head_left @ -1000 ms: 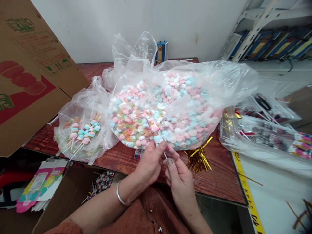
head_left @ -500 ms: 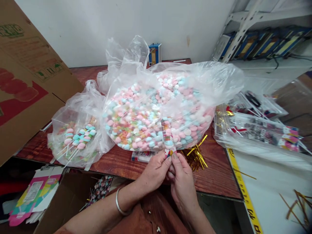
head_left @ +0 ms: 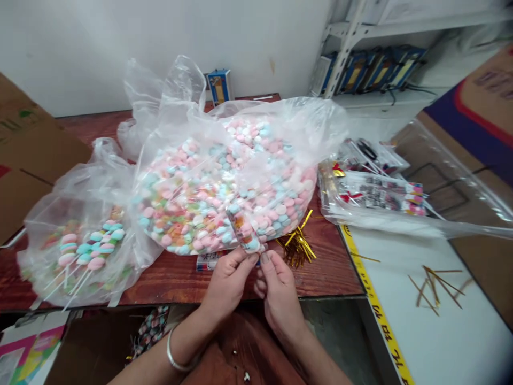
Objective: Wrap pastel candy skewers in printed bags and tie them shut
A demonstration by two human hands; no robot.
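Note:
My left hand [head_left: 226, 280] pinches the lower end of a marshmallow skewer in a printed transparent wrapper [head_left: 243, 230], which points up and away from me. My right hand [head_left: 276, 283] is closed at the same lower end, its thumb beside the left thumb. The stick is hidden by my fingers. Just beyond the hands lies a large plastic bag of pink, blue and white marshmallows [head_left: 276, 211]. A bunch of gold twist ties [head_left: 298, 248] sits on the table right of my right hand. Partly under the bag are flat printed wrappers [head_left: 207, 261].
Several marshmallow skewers [head_left: 96, 248] lie on a smaller bag of candies [head_left: 136, 256] at left. Packed skewers in a plastic bag [head_left: 372, 195] are at right, near loose gold ties [head_left: 435, 286] on a white surface. Cardboard boxes [head_left: 36, 160] stand at both sides; wrapped skewers [head_left: 150, 329] lie below the table edge.
The view has swung right, so the table's things appear further left. My hands have come together at the wrapper's lower end, and the stick seen earlier is now covered. The wrapped skewer now tilts left.

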